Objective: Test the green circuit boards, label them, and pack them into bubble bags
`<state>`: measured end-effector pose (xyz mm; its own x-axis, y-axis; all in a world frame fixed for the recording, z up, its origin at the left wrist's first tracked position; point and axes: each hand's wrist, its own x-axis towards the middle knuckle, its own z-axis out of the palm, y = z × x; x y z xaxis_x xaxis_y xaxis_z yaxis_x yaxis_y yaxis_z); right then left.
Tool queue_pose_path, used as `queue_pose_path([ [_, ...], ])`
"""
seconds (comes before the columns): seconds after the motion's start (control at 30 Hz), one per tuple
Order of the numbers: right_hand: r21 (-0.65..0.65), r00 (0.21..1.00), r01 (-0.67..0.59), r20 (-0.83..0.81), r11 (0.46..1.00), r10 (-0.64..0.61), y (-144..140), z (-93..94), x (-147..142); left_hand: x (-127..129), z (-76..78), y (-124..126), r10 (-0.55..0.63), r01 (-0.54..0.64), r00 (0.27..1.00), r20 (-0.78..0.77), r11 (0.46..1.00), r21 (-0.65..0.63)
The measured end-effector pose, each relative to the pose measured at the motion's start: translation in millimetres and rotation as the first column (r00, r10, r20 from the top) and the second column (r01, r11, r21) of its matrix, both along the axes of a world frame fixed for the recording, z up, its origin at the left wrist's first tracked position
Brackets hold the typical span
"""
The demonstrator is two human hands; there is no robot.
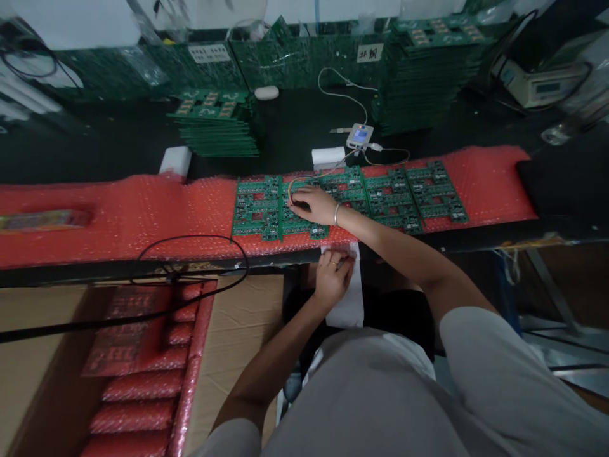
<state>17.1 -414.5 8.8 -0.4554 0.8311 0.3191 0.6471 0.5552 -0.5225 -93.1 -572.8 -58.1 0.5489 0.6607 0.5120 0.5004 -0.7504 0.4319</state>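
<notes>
Several green circuit board panels (pixel 259 209) lie side by side on a strip of red bubble wrap (pixel 143 212) along the bench. My right hand (pixel 314 204) rests on one panel, fingers closed on a thin probe with yellow and orange wires that run back to a small white tester (pixel 360 135) with a blue screen. My left hand (pixel 333 276) sits at the bench's front edge, fingers curled on a white sheet (pixel 347 304) that hangs down toward my lap.
Stacks of green boards (pixel 216 124) stand at the back, a taller one (pixel 421 76) at the right. A cardboard box (pixel 42 355) with red-wrapped bundles (pixel 143 355) sits at lower left, a black cable (pixel 190 240) looping over it. A white block (pixel 175 160) lies behind the wrap.
</notes>
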Motion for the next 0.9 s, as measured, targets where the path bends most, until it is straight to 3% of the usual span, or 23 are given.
queue_pose_path([
  [0.1, -0.018, 0.999, 0.034, -0.037, 0.999, -0.035, 1, -0.5, 0, -2, 6.1, -7, -0.002, 0.002, 1.000, 0.003, 1.000, 0.014],
  [0.23, -0.008, 0.997, 0.028, -0.070, 1.000, -0.028, -1, 0.2, -1, -21, 40.0, 1, 0.013, -0.010, 0.998, 0.064, 0.999, -0.040],
  [0.37, 0.015, 0.973, 0.071, -0.222, 0.997, -0.066, -6, -0.1, 1, -58, 80.9, 68, 0.279, -0.258, 0.954, 0.110, 0.951, -0.169],
  [0.43, 0.000, 0.932, 0.161, -0.329, 0.987, -0.152, -5, -1.7, 3, -74, 91.4, 113, 0.315, -0.292, 0.946, 0.073, 0.929, -0.227],
  [0.53, -0.057, 0.869, 0.255, -0.424, 0.965, -0.254, -1, -4.9, 5, -85, 92.6, 171, 0.274, -0.267, 0.962, -0.012, 0.926, -0.268],
  [0.63, -0.085, 0.861, 0.268, -0.426, 0.960, -0.278, 2, -6.9, 6, -81, 85.6, 201, 0.199, -0.220, 0.975, -0.099, 0.928, -0.300],
  [0.77, -0.068, 0.880, 0.279, -0.380, 0.958, -0.284, 2, -7.6, 5, -73, 77.8, 213, 0.121, -0.180, 0.972, -0.203, 0.935, -0.306],
  [0.9, -0.070, 0.881, 0.285, -0.374, 0.956, -0.290, 1, -7.8, 5, -72, 73.0, 215, 0.172, -0.249, 0.946, -0.276, 0.929, -0.275],
])
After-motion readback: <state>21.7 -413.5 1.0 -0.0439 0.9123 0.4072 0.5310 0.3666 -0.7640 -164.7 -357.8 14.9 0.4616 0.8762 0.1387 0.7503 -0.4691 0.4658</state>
